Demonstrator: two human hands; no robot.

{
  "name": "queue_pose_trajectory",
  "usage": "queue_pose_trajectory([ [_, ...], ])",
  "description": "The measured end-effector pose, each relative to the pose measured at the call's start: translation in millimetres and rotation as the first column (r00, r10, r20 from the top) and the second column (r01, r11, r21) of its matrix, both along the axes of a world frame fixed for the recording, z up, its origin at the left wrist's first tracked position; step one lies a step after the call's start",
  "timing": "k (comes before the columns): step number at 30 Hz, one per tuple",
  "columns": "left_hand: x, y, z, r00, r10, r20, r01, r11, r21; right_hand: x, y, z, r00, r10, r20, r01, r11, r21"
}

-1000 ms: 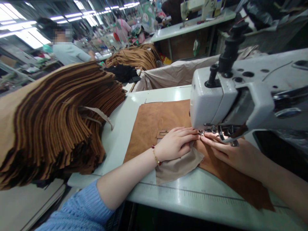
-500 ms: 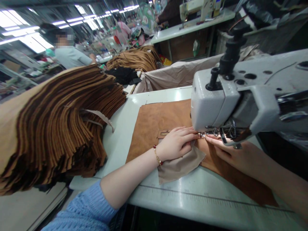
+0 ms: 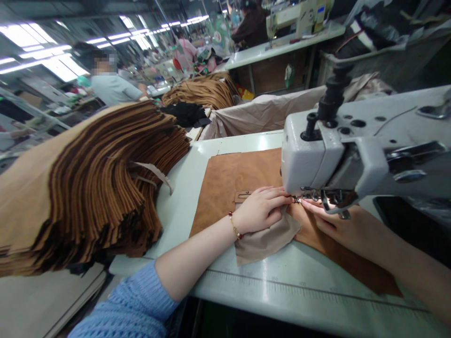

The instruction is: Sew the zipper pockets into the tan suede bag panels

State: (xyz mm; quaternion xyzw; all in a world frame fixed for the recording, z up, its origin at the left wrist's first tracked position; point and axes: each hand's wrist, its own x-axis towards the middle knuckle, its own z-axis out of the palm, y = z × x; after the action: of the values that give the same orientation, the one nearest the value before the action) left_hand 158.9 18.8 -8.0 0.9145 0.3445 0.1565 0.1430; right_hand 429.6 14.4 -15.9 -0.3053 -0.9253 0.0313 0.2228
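Observation:
A brown leather-like panel (image 3: 216, 176) lies on the sewing table, partly under the head of a white sewing machine (image 3: 306, 159). On it sits a zipper (image 3: 243, 196) in a brown frame, and a beige cloth piece (image 3: 262, 249) hangs out below. My left hand (image 3: 262, 209) lies flat over the zipper and cloth, fingertips close to the presser foot (image 3: 296, 199). To the right of the foot, my right hand (image 3: 347, 227) rests on the panel with its fingers stretched out, partly hidden by the machine head. Both hands press from above.
A tall stack of brown panels (image 3: 102, 188) stands on the left. A ruler scale (image 3: 303, 285) runs along the table's front edge. Beige cloth (image 3: 250, 115) is draped behind the table. Co-workers, one in a light blue top (image 3: 114, 89), are farther back.
The view has shifted slightly, so the stack appears a little farther right. Both hands keep nearly the same place beside the presser foot.

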Motion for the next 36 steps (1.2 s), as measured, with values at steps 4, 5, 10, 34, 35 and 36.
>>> queue_pose_trajectory([
  [4,0,0,-1.0,1.000,0.015,-0.005,-0.015,1.000,-0.007,0,3,-5.3,0.998,0.019,-0.053,-0.017,1.000,0.026],
  [5,0,0,-1.0,1.000,0.016,-0.008,-0.016,1.000,-0.007,0,3,-7.0,0.998,0.023,-0.061,-0.021,1.000,0.021],
  [10,0,-1,1.2,1.000,0.017,-0.013,-0.017,1.000,-0.002,4,4,-14.6,0.999,0.002,-0.044,-0.001,0.999,0.035],
  [34,-9,-89,11.1,0.874,0.484,-0.036,-0.485,0.874,-0.012,10,-89,17.3,0.996,-0.058,-0.069,0.048,0.988,-0.144],
  [35,0,-113,6.0,0.859,0.512,-0.026,-0.512,0.859,-0.003,9,-104,15.9,0.997,-0.034,-0.067,0.023,0.987,-0.159],
  [36,10,-136,-0.1,0.855,0.519,-0.010,-0.519,0.855,0.004,7,-117,13.0,0.998,-0.022,-0.064,0.011,0.986,-0.165],
])
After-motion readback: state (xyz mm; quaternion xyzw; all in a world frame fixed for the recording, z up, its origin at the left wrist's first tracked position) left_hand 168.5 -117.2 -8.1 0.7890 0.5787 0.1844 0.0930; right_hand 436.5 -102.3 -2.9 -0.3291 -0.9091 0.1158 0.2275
